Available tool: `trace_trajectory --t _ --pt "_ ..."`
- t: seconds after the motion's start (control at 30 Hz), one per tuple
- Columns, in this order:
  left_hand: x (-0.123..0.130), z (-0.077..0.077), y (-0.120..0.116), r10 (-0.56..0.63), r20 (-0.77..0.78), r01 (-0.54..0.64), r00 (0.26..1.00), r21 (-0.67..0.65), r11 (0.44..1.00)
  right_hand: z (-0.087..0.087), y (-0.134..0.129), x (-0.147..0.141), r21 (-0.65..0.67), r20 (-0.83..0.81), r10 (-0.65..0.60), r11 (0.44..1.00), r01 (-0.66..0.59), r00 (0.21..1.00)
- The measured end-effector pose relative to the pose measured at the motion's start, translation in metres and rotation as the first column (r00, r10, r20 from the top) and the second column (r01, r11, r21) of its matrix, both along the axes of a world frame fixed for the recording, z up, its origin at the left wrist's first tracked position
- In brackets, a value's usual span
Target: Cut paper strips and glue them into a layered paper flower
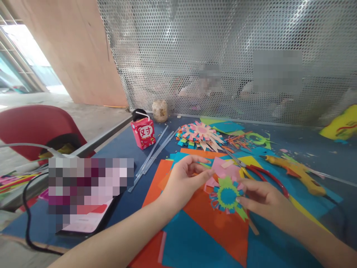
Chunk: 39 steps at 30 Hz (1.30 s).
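A layered paper flower (227, 197) with a blue centre, a green ring and fringed blue and pink edges is held above the orange paper. My right hand (258, 195) pinches its right edge between thumb and fingers. Green paper leaves (242, 213) stick out from its lower right and its top. My left hand (189, 173) is just to the upper left of the flower, fingers loosely curved and apart from the thumb, with nothing visible in them. A pink paper piece (223, 167) lies beyond the left fingertips. Scissors (251, 169) with red handles lie behind my right hand.
Orange paper (220, 227) and blue sheets (192, 243) overlap in front. Finished-looking paper flowers (199, 132) are piled at the back. A yellow glue gun (298, 173) lies at right. Clear glue sticks (156, 154), a red drink box (143, 133) and a phone (89, 219) are at left.
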<state>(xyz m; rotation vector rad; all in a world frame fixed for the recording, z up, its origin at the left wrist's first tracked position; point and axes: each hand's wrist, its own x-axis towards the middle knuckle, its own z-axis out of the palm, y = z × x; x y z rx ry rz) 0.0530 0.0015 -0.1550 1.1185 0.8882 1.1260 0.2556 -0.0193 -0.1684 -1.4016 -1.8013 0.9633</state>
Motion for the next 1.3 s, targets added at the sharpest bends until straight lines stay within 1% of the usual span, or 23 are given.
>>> trace_trajectory --t 0.17,0.23,0.27,0.33,0.37,0.4,0.43,0.47,0.5,0.53,0.57,0.6,0.63,0.67,0.7,0.73,0.8,0.9,1.0,1.07,1.17,1.23,1.3 --pt "0.003 -0.003 0.001 0.051 -0.049 -0.049 0.998 0.027 0.998 0.003 0.001 -0.001 -0.056 -0.018 0.070 0.996 -0.070 0.997" --pt "0.003 -0.003 0.001 0.085 -0.070 -0.080 0.994 0.065 0.995 0.002 0.003 -0.001 -0.083 -0.041 0.094 0.992 -0.097 0.995" --pt "0.002 -0.003 0.002 0.109 -0.090 -0.100 0.990 0.099 0.990 0.001 0.004 0.000 -0.097 -0.060 0.099 0.990 -0.105 0.993" --pt "-0.004 0.000 0.004 0.179 -0.167 -0.142 0.970 0.210 0.967 -0.001 0.006 0.000 -0.126 -0.091 0.098 0.986 -0.109 0.991" --pt "-0.010 0.004 0.005 0.238 -0.226 -0.170 0.945 0.281 0.945 -0.002 0.007 0.000 -0.135 -0.095 0.096 0.985 -0.109 0.991" --pt "-0.017 0.009 0.007 0.310 -0.295 -0.194 0.904 0.363 0.911 -0.003 0.008 0.000 -0.131 -0.094 0.093 0.986 -0.105 0.991" --pt "-0.026 0.014 0.009 0.401 -0.369 -0.223 0.839 0.439 0.870 -0.003 0.009 0.000 -0.119 -0.090 0.091 0.988 -0.101 0.992" --pt "-0.036 0.021 0.012 0.488 -0.464 -0.234 0.740 0.503 0.832 -0.003 0.010 0.000 -0.104 -0.086 0.091 0.990 -0.100 0.992" --pt "-0.048 0.027 0.015 0.558 -0.568 -0.202 0.606 0.568 0.798 -0.002 0.011 0.000 -0.087 -0.087 0.087 0.992 -0.094 0.992" --pt "-0.061 0.034 0.020 0.606 -0.663 -0.167 0.438 0.603 0.780 -0.002 0.011 0.000 -0.074 -0.097 0.081 0.993 -0.089 0.992" --pt "-0.075 0.039 0.026 0.649 -0.725 -0.200 0.231 0.617 0.761 -0.002 0.012 0.000 -0.067 -0.112 0.077 0.994 -0.085 0.991" --pt "-0.088 0.043 0.032 0.657 -0.752 -0.275 0.051 0.622 0.733 -0.001 0.012 0.000 -0.070 -0.130 0.077 0.994 -0.087 0.989" --pt "-0.102 0.045 0.040 0.648 -0.760 -0.318 -0.052 0.628 0.711 -0.001 0.012 0.000 -0.076 -0.147 0.080 0.993 -0.092 0.986" --pt "-0.116 0.045 0.049 0.636 -0.767 -0.352 -0.084 0.619 0.702 -0.002 0.012 0.001 -0.081 -0.162 0.083 0.992 -0.097 0.983" --pt "-0.128 0.044 0.059 0.626 -0.778 -0.396 -0.051 0.591 0.703 -0.002 0.012 0.001 -0.085 -0.172 0.087 0.991 -0.102 0.981" --pt "-0.139 0.041 0.068 0.616 -0.787 -0.429 0.038 0.544 0.721 -0.003 0.012 0.002 -0.088 -0.177 0.089 0.990 -0.106 0.980" --pt "-0.155 0.034 0.086 0.578 -0.802 -0.382 0.149 0.492 0.782 -0.004 0.013 0.003 -0.091 -0.177 0.086 0.991 -0.103 0.980" --pt "-0.164 0.027 0.106 0.561 -0.788 -0.310 0.256 0.482 0.819 -0.004 0.014 0.005 -0.086 -0.176 0.078 0.992 -0.094 0.981" --pt "-0.163 0.027 0.117 0.551 -0.765 -0.222 0.334 0.504 0.835 -0.003 0.015 0.005 -0.078 -0.176 0.075 0.993 -0.090 0.981" --pt "-0.162 0.029 0.119 0.547 -0.754 -0.161 0.363 0.527 0.834 -0.002 0.016 0.005 -0.073 -0.174 0.072 0.994 -0.086 0.982" --pt "-0.158 0.033 0.115 0.568 -0.742 -0.101 0.357 0.573 0.813 0.000 0.016 0.005 -0.063 -0.169 0.065 0.995 -0.076 0.984" --pt "-0.153 0.036 0.106 0.590 -0.732 -0.091 0.340 0.599 0.796 0.000 0.015 0.005 -0.061 -0.166 0.064 0.995 -0.075 0.984" --pt "-0.144 0.043 0.090 0.629 -0.708 -0.115 0.323 0.630 0.768 -0.001 0.015 0.005 -0.058 -0.160 0.067 0.995 -0.077 0.985"
